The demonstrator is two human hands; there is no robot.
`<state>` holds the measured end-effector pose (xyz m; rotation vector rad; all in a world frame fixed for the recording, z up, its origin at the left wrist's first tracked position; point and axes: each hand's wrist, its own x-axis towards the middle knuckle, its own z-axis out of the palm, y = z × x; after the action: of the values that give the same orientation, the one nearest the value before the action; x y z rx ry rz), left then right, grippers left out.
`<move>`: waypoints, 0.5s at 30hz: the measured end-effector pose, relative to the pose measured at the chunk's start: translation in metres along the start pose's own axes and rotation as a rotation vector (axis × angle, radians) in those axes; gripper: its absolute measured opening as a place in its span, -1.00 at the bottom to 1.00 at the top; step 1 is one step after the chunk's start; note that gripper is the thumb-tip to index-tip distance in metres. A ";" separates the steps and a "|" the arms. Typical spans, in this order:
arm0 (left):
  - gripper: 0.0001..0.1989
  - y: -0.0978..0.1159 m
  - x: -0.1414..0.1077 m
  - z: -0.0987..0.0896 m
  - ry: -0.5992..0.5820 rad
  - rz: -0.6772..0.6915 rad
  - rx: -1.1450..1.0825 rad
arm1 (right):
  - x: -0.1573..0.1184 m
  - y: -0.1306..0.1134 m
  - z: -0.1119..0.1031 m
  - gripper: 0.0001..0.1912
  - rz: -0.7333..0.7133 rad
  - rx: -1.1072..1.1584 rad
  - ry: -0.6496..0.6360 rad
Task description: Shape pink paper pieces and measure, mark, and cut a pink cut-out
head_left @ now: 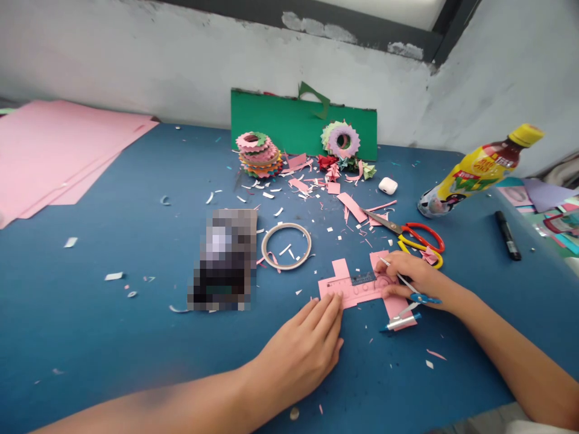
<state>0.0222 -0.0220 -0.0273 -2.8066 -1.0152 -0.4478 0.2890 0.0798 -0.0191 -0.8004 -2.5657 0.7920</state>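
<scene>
A cut piece of pink paper [344, 269] with several flaps lies flat on the blue table, and a clear stencil ruler [362, 279] rests across it. My left hand [302, 345] is laid out flat, its fingertips pressing the left end of the ruler and paper. At the other end, my right hand [414, 276] has a drawing compass [420, 298] in its fingers; one leg points up and left, and the pencil-like leg slants down over a pink flap. Its right fingers also come close to the ruler or touch it; exactly how they grip is partly hidden.
Red-and-yellow scissors [420, 232] lie beyond my right hand. A roll of tape [286, 268] and a blurred-out device [226, 259] are left of the paper. Farther back are a stack of paper rings [260, 163], a white earphone case [388, 185] and a tilted-looking bottle [474, 172].
</scene>
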 end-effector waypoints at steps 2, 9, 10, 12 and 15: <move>-0.62 0.000 0.000 0.000 -0.010 -0.009 -0.001 | -0.001 0.003 0.001 -0.75 -0.037 -0.007 0.024; -0.57 -0.001 -0.001 0.001 -0.041 -0.006 -0.022 | -0.002 0.005 0.004 -0.75 -0.093 -0.042 0.063; -0.56 -0.001 -0.002 0.001 -0.045 -0.007 -0.021 | -0.002 0.004 0.004 -0.75 -0.097 -0.051 0.064; -0.56 -0.001 -0.002 0.001 -0.045 -0.005 -0.021 | -0.002 0.002 0.003 -0.74 -0.104 -0.071 0.060; -0.56 -0.001 -0.002 0.000 -0.046 -0.003 -0.022 | 0.000 -0.001 0.003 -0.73 -0.109 -0.087 0.050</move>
<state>0.0200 -0.0220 -0.0276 -2.8475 -1.0301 -0.3979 0.2875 0.0776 -0.0207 -0.6902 -2.5890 0.6236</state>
